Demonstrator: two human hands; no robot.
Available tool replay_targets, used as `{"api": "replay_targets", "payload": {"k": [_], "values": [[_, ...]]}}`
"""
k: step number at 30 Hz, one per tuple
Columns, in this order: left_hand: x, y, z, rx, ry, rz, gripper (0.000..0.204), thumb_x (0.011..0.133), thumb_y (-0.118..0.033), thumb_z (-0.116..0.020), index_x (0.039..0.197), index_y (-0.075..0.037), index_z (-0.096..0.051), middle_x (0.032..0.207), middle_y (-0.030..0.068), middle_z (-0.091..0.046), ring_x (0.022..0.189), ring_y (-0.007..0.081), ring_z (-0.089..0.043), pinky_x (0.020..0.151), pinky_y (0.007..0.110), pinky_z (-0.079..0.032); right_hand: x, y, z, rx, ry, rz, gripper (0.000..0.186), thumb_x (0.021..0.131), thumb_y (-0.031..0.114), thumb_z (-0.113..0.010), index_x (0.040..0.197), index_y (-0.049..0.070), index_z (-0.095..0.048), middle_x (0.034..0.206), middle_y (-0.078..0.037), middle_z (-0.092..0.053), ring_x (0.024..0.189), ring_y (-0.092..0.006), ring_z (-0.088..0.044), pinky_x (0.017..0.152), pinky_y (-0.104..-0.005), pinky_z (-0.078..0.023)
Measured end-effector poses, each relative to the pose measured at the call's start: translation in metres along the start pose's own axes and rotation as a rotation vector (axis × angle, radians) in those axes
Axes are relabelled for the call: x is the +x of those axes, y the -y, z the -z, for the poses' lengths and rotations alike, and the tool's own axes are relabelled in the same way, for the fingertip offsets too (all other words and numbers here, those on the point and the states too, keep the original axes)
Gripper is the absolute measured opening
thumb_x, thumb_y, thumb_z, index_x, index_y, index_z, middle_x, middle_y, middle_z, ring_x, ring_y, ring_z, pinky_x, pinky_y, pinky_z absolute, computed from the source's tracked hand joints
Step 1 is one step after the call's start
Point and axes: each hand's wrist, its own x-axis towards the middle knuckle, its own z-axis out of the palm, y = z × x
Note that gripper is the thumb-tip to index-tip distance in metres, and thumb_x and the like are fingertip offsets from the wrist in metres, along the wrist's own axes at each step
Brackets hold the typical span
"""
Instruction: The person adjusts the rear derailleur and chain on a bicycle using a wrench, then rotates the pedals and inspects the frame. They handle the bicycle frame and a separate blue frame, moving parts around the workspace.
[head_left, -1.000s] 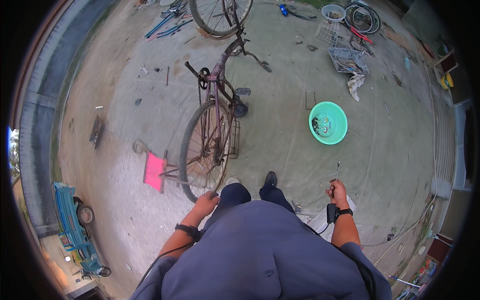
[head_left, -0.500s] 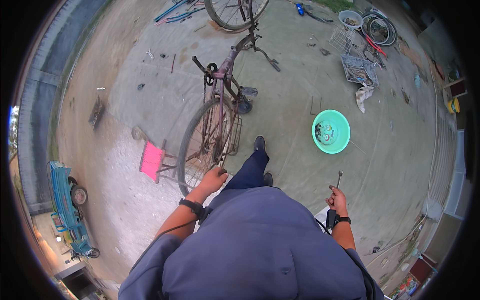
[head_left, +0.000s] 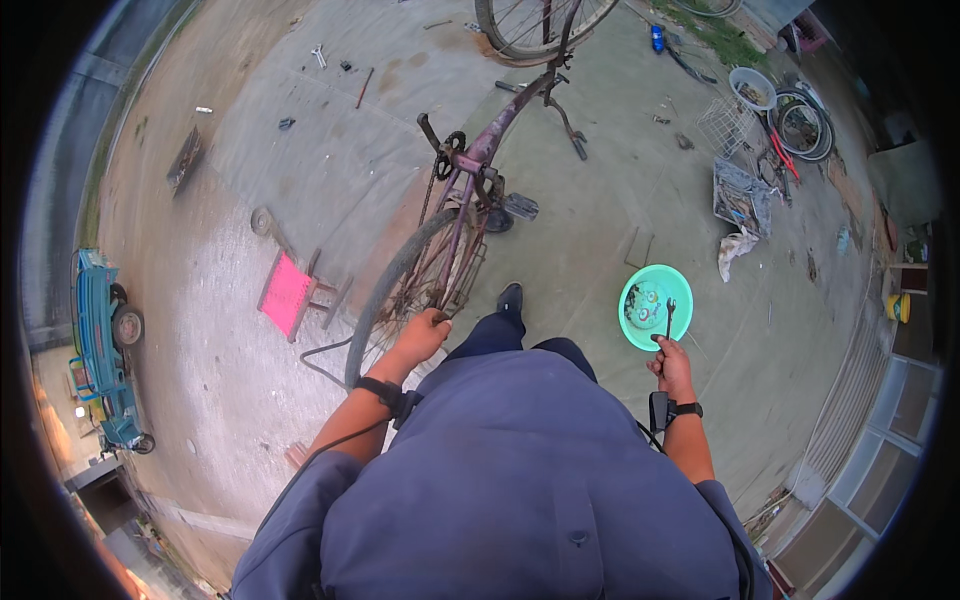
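Right now my left hand (head_left: 420, 335) is clamped on the rear wheel (head_left: 400, 290) of the purple bicycle (head_left: 470, 190), fingers curled over the tyre at its near edge. The bike stands directly ahead of me on the concrete floor (head_left: 300, 130), its front wheel up at the top of the view. My right hand (head_left: 675, 365) is closed around a small wrench (head_left: 669, 315), held upright with its head pointing away from me, just above the rim of the green basin (head_left: 655, 305) as I see it. The basin sits on the floor off to my right and holds small metal parts.

I judge I am steadying the wheel with tool in hand, about to work at the back of the bike. The next move would call for bringing the wrench across to the wheel's hub, keeping my left grip firm so the wheel does not roll.

The yard is open, worn concrete. A pink stool (head_left: 287, 293) stands just left of the rear wheel, loose tools lie scattered farther off, and tyres, a wire basket and a bowl are piled at the upper right. A blue cart (head_left: 100, 350) sits at the far left edge.
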Motion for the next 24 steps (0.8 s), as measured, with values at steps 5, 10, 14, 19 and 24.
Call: {"api": "replay_targets", "payload": {"k": [5,10,14,19,24], "values": [[-0.002,-0.018,0.010,-0.026,-0.030,0.092,0.038,0.092,-0.029,-0.061,0.111,0.004,-0.062,0.090,0.0171,-0.070,0.083,0.0279,-0.069,0.078,0.037,-0.052,0.024,0.035,-0.027,-0.094,0.069,-0.051,0.019,0.096,0.022,-0.061,0.102,0.004,-0.064,0.062,0.006,-0.040,0.049,-0.0081,-0.037,0.057,-0.0264,-0.045],[-0.005,-0.027,-0.001,-0.051,-0.080,0.168,0.037,0.092,-0.028,-0.061,0.111,0.003,-0.063,0.088,0.0168,-0.071,0.082,0.0264,-0.069,0.077,0.038,-0.052,0.051,0.056,-0.025,-0.162,0.071,-0.111,0.024,0.096,0.026,-0.062,0.102,0.003,-0.065,0.063,0.005,-0.040,0.050,-0.0089,-0.039,0.056,-0.0260,-0.045],[-0.007,-0.037,-0.017,-0.175,-0.147,0.233,0.036,0.092,-0.028,-0.061,0.111,0.003,-0.062,0.088,0.0166,-0.071,0.083,0.0250,-0.070,0.077,0.037,-0.053,0.081,0.081,-0.016,-0.216,0.109,-0.125,0.036,0.099,0.036,-0.059,0.105,0.001,-0.066,0.064,0.004,-0.040,0.050,-0.0091,-0.039,0.053,-0.0259,-0.045],[-0.014,-0.061,-0.044,-0.193,-0.201,0.265,0.036,0.093,-0.026,-0.060,0.112,0.005,-0.062,0.092,0.0169,-0.071,0.083,0.0240,-0.071,0.078,0.036,-0.053,0.118,0.122,-0.001,-0.221,0.118,-0.117,0.050,0.100,0.046,-0.053,0.110,-0.002,-0.066,0.065,0.003,-0.040,0.049,-0.0094,-0.039,0.051,-0.0250,-0.044],[-0.019,-0.078,-0.070,-0.300,-0.258,0.260,0.037,0.092,-0.025,-0.060,0.113,0.006,-0.062,0.095,0.0177,-0.071,0.083,0.0241,-0.071,0.078,0.036,-0.054,0.155,0.155,0.009,-0.304,0.175,-0.073,0.044,0.100,0.043,-0.054,0.112,0.002,-0.065,0.065,0.003,-0.044,0.048,-0.0095,-0.043,0.052,-0.0259,-0.048]]}}
